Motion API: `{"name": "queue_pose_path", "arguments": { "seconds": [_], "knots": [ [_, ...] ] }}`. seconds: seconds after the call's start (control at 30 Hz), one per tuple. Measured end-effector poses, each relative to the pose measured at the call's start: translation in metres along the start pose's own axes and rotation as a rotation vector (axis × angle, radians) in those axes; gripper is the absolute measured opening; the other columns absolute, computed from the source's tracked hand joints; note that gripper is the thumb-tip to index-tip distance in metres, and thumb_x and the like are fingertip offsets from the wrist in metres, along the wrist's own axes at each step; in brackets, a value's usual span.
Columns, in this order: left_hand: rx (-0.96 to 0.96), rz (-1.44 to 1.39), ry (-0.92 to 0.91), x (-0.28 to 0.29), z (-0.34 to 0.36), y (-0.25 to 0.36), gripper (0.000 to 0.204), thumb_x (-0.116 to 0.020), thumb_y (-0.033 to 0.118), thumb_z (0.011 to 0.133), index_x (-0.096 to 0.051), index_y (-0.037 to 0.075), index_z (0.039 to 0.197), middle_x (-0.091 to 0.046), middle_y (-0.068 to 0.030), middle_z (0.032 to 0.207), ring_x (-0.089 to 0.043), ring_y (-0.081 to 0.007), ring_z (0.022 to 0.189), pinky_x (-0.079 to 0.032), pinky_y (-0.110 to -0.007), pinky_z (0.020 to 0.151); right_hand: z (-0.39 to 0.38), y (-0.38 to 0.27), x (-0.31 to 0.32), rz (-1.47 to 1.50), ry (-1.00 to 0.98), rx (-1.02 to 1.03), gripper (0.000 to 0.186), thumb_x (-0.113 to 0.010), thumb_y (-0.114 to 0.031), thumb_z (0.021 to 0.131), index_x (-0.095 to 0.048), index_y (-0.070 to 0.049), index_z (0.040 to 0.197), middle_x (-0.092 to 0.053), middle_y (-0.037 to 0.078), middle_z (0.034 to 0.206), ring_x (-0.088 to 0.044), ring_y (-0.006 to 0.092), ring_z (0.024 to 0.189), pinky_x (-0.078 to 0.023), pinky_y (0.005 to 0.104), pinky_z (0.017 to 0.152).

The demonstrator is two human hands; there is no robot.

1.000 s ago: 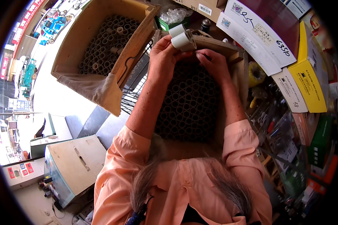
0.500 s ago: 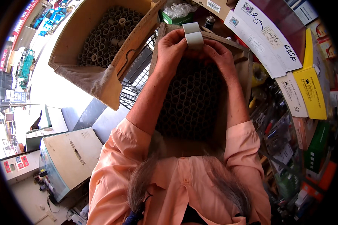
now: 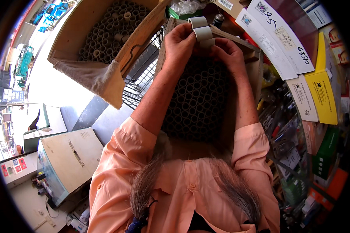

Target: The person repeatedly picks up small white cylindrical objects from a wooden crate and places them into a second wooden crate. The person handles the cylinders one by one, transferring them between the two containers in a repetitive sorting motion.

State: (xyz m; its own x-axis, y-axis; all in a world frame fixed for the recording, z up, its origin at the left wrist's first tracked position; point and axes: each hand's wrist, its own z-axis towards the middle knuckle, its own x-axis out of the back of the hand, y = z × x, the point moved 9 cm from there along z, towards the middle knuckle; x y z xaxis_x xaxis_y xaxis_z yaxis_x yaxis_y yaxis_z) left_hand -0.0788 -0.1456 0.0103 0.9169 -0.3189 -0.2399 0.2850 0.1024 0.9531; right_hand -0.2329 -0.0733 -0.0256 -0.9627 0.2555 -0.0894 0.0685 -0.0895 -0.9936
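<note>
Over the far end of a wooden box, my left hand is closed on short, pale grey-white tubes. Two of them, an upper tube and a middle tube, show side by side past its fingertips. Just below these, a third short tube lies at the fingertips of my right hand, which is closed on it. Packed on end in the box under my arms are rows of similar tubes, their round openings facing up.
A second wooden box at the far left holds more short tubes, with a cloth over its near corner. A wire basket sits between the boxes. Cartons, including a yellow box, stack at the right. A spray can stands behind.
A third tube now shows below the two in my left hand, at my right fingertips. The tubes in my left hand have shifted slightly up and tilted.
</note>
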Motion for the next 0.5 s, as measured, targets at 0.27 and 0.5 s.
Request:
{"name": "queue_pose_path", "arguments": {
  "seconds": [0.27, 0.5],
  "knots": [
    [0.041, 0.102, 0.075, 0.006, -0.004, 0.006, 0.015, -0.062, 0.009, 0.086, -0.065, 0.004, 0.100, -0.065, 0.0002, 0.084, -0.057, -0.0051, 0.067, -0.046, -0.020, 0.053, -0.004, 0.025, -0.001, -0.858, 0.024, -0.002, 0.039, -0.071, -0.025, 0.077, -0.059, -0.007, 0.110, -0.065, 0.012, 0.102, -0.064, 0.0259, 0.091, -0.050, 0.0342, 0.079],
    [0.047, 0.049, 0.079, 0.006, -0.003, 0.006, 0.016, -0.063, 0.009, 0.085, -0.065, 0.005, 0.100, -0.065, 0.0014, 0.081, -0.057, -0.0044, 0.066, -0.046, -0.020, 0.053, 0.005, 0.101, 0.004, -1.075, 0.046, -0.230, 0.049, -0.063, -0.029, 0.079, -0.048, -0.015, 0.124, -0.056, 0.018, 0.118, -0.057, 0.0396, 0.101, -0.048, 0.0483, 0.084]
  ]
}}
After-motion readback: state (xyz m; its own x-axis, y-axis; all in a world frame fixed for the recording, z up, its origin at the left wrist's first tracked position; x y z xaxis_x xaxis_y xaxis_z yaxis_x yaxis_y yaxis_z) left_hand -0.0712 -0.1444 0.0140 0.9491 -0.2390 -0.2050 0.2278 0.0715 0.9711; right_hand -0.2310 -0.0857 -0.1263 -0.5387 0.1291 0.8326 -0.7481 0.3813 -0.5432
